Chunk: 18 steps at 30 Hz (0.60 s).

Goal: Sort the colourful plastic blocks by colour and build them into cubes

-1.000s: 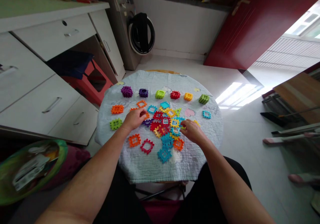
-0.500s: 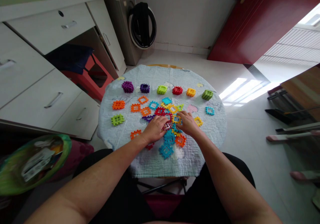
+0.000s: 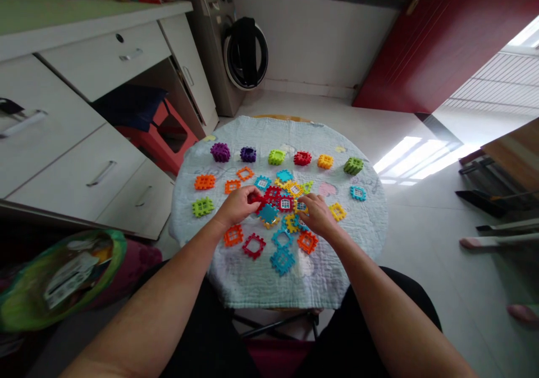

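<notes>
My left hand (image 3: 238,205) is closed, thumb and fingers pinching a red interlocking block (image 3: 255,199) at the left side of a loose pile. Just right of it lie a red block with a white window (image 3: 286,203) and a plain blue block (image 3: 268,213). My right hand (image 3: 316,213) rests at the pile's right side, fingers bent but not closed round anything. Its fingertips touch or hover over a yellow block with a blue window (image 3: 301,205); contact is hard to make out. A red frame block (image 3: 254,246) lies nearer me.
Along the far side of the cloth-covered table (image 3: 320,277) stand several block stacks, including purple (image 3: 220,152), red (image 3: 302,158) and green (image 3: 353,165). Orange blocks (image 3: 204,182) lie left. A waste bin (image 3: 126,265) stands at left, by drawers (image 3: 126,170).
My left hand has moved left off the pile with a red block, uncovering blue and red blocks. My right hand stays near the same yellow block. The view has tilted up slightly.
</notes>
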Available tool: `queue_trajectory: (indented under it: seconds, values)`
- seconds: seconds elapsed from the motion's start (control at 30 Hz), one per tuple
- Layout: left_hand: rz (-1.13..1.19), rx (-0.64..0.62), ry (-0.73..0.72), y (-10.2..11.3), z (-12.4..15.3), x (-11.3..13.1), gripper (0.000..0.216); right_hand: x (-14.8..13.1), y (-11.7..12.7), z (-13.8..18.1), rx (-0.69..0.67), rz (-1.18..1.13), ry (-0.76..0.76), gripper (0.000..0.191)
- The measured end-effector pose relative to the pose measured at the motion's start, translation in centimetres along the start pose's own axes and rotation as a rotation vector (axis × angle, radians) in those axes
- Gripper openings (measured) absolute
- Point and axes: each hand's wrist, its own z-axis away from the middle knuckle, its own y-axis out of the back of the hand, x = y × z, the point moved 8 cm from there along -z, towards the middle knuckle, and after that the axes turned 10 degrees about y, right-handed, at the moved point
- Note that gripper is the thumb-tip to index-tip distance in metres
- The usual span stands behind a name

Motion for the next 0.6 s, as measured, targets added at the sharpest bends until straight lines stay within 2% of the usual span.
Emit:
queue_trajectory:
  seconds: [0.13, 0.2, 0.27, 0.33, 0.43, 0.5, 0.6]
  values:
    - [-0.236, 0.148, -0.066, 0.5, 0.7, 0.7, 0.015, -0.2, -0.4, 0.0, -0.035, 0.019, 0.025, 0.03]
    - [-0.326, 0.096, -0.126, -0.7, 1.1, 1.2, 0.017, -0.1, -0.5, 0.1, -0.039, 0.023, 0.036, 0.029]
    - [-0.324, -0.055, -0.15, -1.9, 1.3, 1.0, 0.019, 0.0, -0.5, 0.1, -0.039, 0.018, 0.042, 0.027]
    - [-0.255, -0.164, -0.139, -2.1, 1.3, 0.6, 0.026, 0.1, -0.4, 0.1, -0.03, 0.002, 0.046, 0.027]
    - [-0.157, -0.144, -0.107, -0.3, 1.1, -0.2, 0.036, 0.2, -0.2, 0.0, 0.002, -0.018, 0.034, 0.029]
    - [-0.199, -0.1, -0.09, 0.4, 1.0, -0.7, 0.045, 0.2, -0.2, -0.1, 0.015, -0.026, 0.024, 0.03]
    - [-0.377, -0.072, -0.079, -0.3, 1.2, -1.3, 0.058, 0.1, -0.2, -0.2, 0.023, -0.044, 0.014, 0.029]
